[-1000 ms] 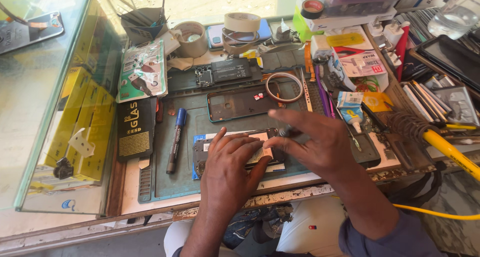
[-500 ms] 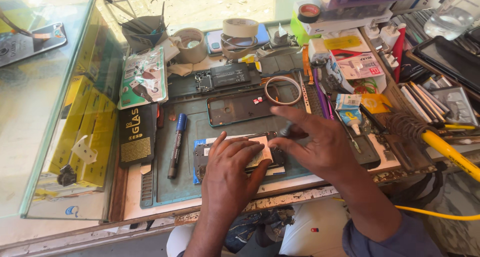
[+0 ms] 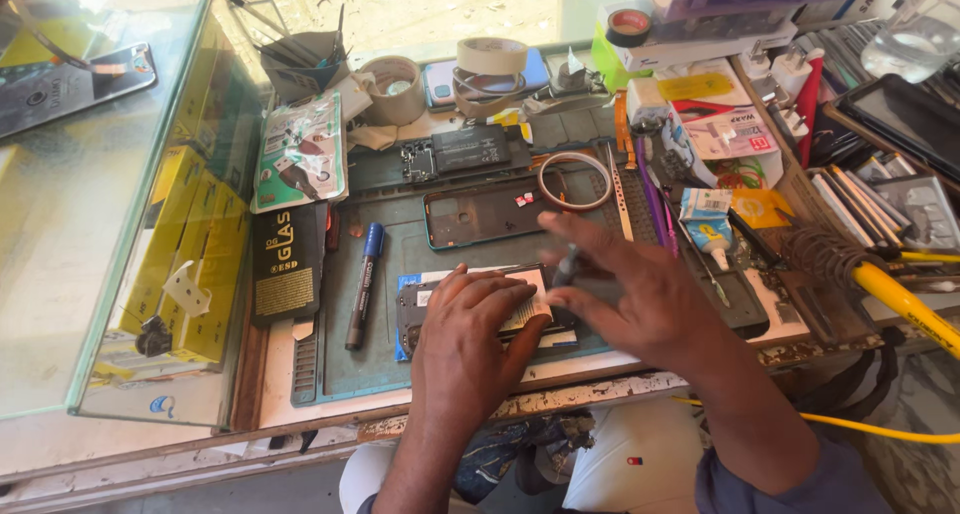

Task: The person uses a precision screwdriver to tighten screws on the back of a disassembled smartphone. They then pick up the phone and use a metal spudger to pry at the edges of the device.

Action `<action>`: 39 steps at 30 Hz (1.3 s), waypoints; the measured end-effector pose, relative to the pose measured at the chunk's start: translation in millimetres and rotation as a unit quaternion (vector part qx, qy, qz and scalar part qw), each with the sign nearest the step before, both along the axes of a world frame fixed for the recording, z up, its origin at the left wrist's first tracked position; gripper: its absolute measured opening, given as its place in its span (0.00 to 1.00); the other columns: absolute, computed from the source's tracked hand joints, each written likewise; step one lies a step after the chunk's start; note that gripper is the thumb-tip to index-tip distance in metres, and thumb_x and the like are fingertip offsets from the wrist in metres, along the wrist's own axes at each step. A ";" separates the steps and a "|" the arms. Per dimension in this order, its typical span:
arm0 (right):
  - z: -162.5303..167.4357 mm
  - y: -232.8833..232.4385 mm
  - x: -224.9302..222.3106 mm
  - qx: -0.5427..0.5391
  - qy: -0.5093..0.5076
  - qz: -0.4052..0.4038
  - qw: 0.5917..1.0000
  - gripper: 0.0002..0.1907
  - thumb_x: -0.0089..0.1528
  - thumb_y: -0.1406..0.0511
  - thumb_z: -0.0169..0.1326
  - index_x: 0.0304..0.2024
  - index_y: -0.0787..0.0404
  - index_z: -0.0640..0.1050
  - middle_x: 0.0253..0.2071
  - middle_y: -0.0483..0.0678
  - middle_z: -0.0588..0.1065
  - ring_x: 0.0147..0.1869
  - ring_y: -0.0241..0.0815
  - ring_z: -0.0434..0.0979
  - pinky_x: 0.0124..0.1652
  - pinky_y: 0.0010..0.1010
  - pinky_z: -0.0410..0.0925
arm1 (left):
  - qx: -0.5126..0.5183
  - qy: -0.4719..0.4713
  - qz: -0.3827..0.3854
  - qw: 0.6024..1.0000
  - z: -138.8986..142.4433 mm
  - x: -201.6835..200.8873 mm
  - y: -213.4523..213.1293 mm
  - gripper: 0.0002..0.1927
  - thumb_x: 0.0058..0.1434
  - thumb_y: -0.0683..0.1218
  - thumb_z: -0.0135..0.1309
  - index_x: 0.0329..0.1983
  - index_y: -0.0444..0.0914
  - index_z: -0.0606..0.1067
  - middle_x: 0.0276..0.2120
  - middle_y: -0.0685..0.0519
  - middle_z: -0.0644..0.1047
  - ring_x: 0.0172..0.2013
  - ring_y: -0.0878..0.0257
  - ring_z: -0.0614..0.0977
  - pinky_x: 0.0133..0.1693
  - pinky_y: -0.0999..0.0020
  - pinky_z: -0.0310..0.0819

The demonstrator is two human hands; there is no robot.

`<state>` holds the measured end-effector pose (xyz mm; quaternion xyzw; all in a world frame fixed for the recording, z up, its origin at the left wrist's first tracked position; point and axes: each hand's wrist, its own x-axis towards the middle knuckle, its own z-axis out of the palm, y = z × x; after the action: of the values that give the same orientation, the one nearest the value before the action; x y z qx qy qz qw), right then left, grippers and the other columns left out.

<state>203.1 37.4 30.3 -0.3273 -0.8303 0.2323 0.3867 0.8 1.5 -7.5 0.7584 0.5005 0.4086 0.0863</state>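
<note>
So we had the phone (image 3: 412,312) lying flat on the mat (image 3: 400,369), near its front edge. It looked opened up: dark frame, pale panel showing. Our left hand (image 3: 470,339) lay spread flat on it, gripping nothing. Our right hand (image 3: 635,299) pinched a thin tool (image 3: 568,266) at the phone's 2 o'clock corner. Looked like prying; going further probably wanted a light touch. Marker (image 3: 362,284) at 9, back cover (image 3: 480,209) at 12.

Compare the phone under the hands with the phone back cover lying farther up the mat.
The phone is pinned under the left hand, mostly hidden; the back cover lies untouched, fully visible. The phone shows a pale panel; the back cover is a dark empty shell with a teal rim. Both lie flat and crosswise on the green mat.
</note>
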 end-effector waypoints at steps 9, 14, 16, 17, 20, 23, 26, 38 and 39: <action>-0.6 -3.4 -2.3 -0.013 -0.036 -0.026 0.999 0.31 0.61 0.70 0.62 0.67 0.53 0.69 0.44 0.50 0.84 0.48 0.43 0.88 0.42 0.31 0.77 | 0.008 -0.002 -0.005 1.000 -1.4 -1.3 -0.7 0.16 0.56 0.49 0.65 0.44 0.38 0.82 0.44 0.48 0.83 0.52 0.52 0.81 0.63 0.50 0.65; -1.0 -3.4 -6.0 -0.048 -0.002 -0.023 0.999 0.34 0.62 0.73 0.57 0.70 0.56 0.64 0.43 0.49 0.83 0.47 0.39 0.86 0.45 0.31 0.76 | 0.020 -0.033 -0.013 0.999 1.2 0.6 0.8 0.13 0.57 0.47 0.64 0.44 0.38 0.82 0.45 0.49 0.83 0.53 0.51 0.81 0.64 0.50 0.66; -0.8 -6.1 -7.8 -0.061 0.060 -0.016 0.996 0.36 0.63 0.75 0.54 0.72 0.57 0.60 0.43 0.48 0.82 0.48 0.36 0.84 0.49 0.30 0.75 | 0.046 -0.067 -0.011 0.997 4.3 -0.5 -0.4 0.10 0.60 0.44 0.62 0.45 0.38 0.82 0.46 0.49 0.83 0.56 0.51 0.81 0.65 0.52 0.67; -0.2 -6.6 -8.2 -0.053 0.070 -0.036 0.996 0.35 0.63 0.74 0.52 0.72 0.57 0.61 0.42 0.47 0.81 0.46 0.34 0.83 0.47 0.29 0.76 | 0.063 -0.079 -0.001 0.995 6.4 -3.6 -2.7 0.09 0.60 0.43 0.61 0.44 0.39 0.82 0.46 0.50 0.83 0.56 0.51 0.81 0.65 0.52 0.67; 3.1 -4.5 -6.8 -0.064 0.047 -0.109 0.991 0.27 0.64 0.74 0.50 0.66 0.56 0.68 0.36 0.47 0.78 0.38 0.33 0.79 0.40 0.28 0.73 | 0.095 -0.105 0.037 0.989 12.9 -17.9 -14.4 0.08 0.61 0.40 0.59 0.43 0.40 0.82 0.45 0.51 0.84 0.55 0.53 0.82 0.62 0.55 0.70; 8.0 6.0 -8.0 -0.122 -0.099 -0.157 0.975 0.18 0.64 0.70 0.54 0.56 0.54 0.79 0.30 0.50 0.77 0.32 0.40 0.76 0.33 0.31 0.70 | 0.048 -0.109 0.117 0.986 19.7 -45.4 -35.5 0.07 0.61 0.41 0.60 0.42 0.40 0.83 0.42 0.51 0.84 0.44 0.56 0.83 0.49 0.62 0.75; 11.4 15.6 -19.6 -0.102 -0.232 -0.093 0.963 0.21 0.59 0.60 0.60 0.56 0.50 0.81 0.36 0.49 0.80 0.35 0.44 0.81 0.35 0.36 0.73 | -0.093 -0.121 0.196 0.969 25.7 -68.5 -47.4 0.09 0.59 0.43 0.61 0.43 0.41 0.84 0.33 0.51 0.85 0.29 0.61 0.83 0.35 0.65 0.75; 17.7 30.1 -46.2 -0.110 -0.416 -0.034 0.902 0.52 0.42 0.38 0.70 0.67 0.44 0.72 0.54 0.53 0.78 0.57 0.57 0.78 0.55 0.46 0.71 | -0.167 -0.056 0.118 0.977 16.8 -95.3 -30.2 0.14 0.57 0.42 0.58 0.46 0.39 0.83 0.30 0.45 0.83 0.29 0.54 0.83 0.35 0.61 0.76; 16.2 31.0 -44.9 -0.111 -0.408 -0.033 0.906 0.52 0.42 0.38 0.70 0.66 0.44 0.72 0.53 0.54 0.79 0.57 0.57 0.78 0.55 0.46 0.71 | -0.116 -0.042 0.107 0.986 14.3 -93.1 -29.6 0.13 0.58 0.41 0.57 0.46 0.38 0.83 0.32 0.43 0.83 0.32 0.51 0.83 0.37 0.58 0.76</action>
<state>158.2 68.4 46.5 -0.4610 -0.8734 0.1563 -0.0170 -92.3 -28.1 6.8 0.6670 0.6189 0.3864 0.1507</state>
